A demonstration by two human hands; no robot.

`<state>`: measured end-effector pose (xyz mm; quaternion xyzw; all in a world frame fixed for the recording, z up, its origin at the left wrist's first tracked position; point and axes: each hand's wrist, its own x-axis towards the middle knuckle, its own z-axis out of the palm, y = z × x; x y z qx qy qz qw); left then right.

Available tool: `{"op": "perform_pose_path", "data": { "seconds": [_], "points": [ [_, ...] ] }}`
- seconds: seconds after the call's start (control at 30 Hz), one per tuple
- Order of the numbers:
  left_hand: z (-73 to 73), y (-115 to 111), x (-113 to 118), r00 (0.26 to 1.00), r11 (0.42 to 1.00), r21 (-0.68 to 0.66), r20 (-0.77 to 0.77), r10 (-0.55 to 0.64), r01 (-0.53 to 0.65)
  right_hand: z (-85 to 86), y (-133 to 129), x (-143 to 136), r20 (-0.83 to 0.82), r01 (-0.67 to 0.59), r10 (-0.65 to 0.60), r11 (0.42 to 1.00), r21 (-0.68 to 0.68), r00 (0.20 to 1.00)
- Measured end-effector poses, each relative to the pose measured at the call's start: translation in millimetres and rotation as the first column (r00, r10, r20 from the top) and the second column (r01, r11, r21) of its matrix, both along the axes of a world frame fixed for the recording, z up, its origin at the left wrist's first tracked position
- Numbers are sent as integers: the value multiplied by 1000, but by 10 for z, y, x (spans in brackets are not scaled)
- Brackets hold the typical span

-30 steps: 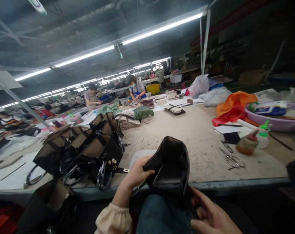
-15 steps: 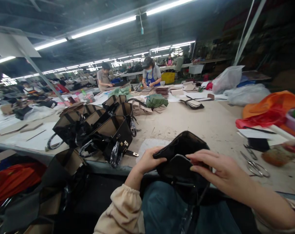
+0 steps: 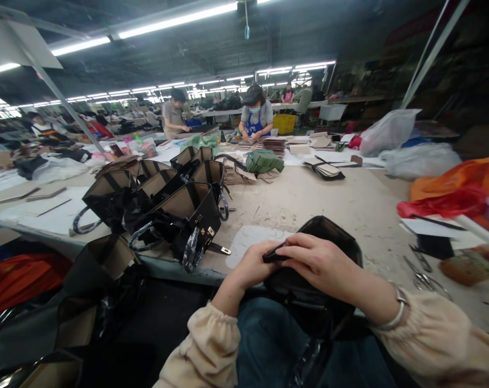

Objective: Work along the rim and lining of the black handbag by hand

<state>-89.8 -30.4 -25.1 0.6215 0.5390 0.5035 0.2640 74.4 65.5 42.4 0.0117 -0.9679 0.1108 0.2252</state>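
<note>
Both hands clamp the near rim of a black bag (image 3: 329, 242) held over the lap at the table edge (image 3: 180, 268). Left hand (image 3: 255, 264) pinches the rim from the left; right hand (image 3: 321, 264) grips over it, fingers curled (bracelet on that wrist). Row of black handbags (image 3: 167, 210) stands left on the table, scissors (image 3: 424, 275) to the right.

Row of open black handbags (image 3: 163, 210) left on table (image 3: 329, 199). Green fabric bundle (image 3: 264, 160) and stacked card panels (image 3: 327, 170) farther back. Scissors (image 3: 424, 275), red and orange bags (image 3: 450, 191) at right. Two co-workers (image 3: 255, 110) at far end.
</note>
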Motion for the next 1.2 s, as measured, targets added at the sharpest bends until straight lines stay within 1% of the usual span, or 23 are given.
{"op": "perform_pose_path", "data": {
  "seconds": [0.13, 0.23, 0.37, 0.6, 0.77, 0.9, 0.97, 1.07, 1.13, 1.2],
  "points": [
    [-53, 26, 2, 1000, 1000, 3, -14, 4, -4, -30, -25, -43, 50, -19, 13, 992, 123, 999],
    [-73, 36, 7, 1000, 1000, 10, -19, 7, -6, -58, -40, -79, 52, -33, 22, 975, 222, 998],
    [-69, 36, 10, 999, 1000, 18, -36, 6, -6, -63, -71, -111, 50, -13, -1, 959, 284, 999],
    [-52, 26, 33, 999, 1000, -4, -43, 23, -23, -35, -91, -118, 16, 50, -56, 965, 257, 998],
    [-44, 18, 55, 999, 1000, -4, -43, 28, -28, -59, -67, -100, 10, 120, -124, 976, 180, 992],
    [-36, 3, 52, 1000, 1000, -6, -17, 22, -22, -92, 10, -57, 34, 170, -175, 979, 115, 984],
    [-39, -1, 50, 1000, 1000, -2, -25, 6, -6, -99, 42, -32, 56, 159, -163, 985, 69, 985],
    [-56, 4, 51, 1000, 1000, 10, -29, 10, -10, -89, 36, -17, 45, 80, -82, 996, 36, 996],
    [-67, 9, 54, 999, 1000, 15, -29, 25, -24, -72, 4, -27, 33, 15, -17, 998, 64, 999],
    [-71, 10, 55, 999, 1000, 12, -30, 25, -25, -55, -29, -46, 35, -16, 12, 993, 120, 999]
  ]
}}
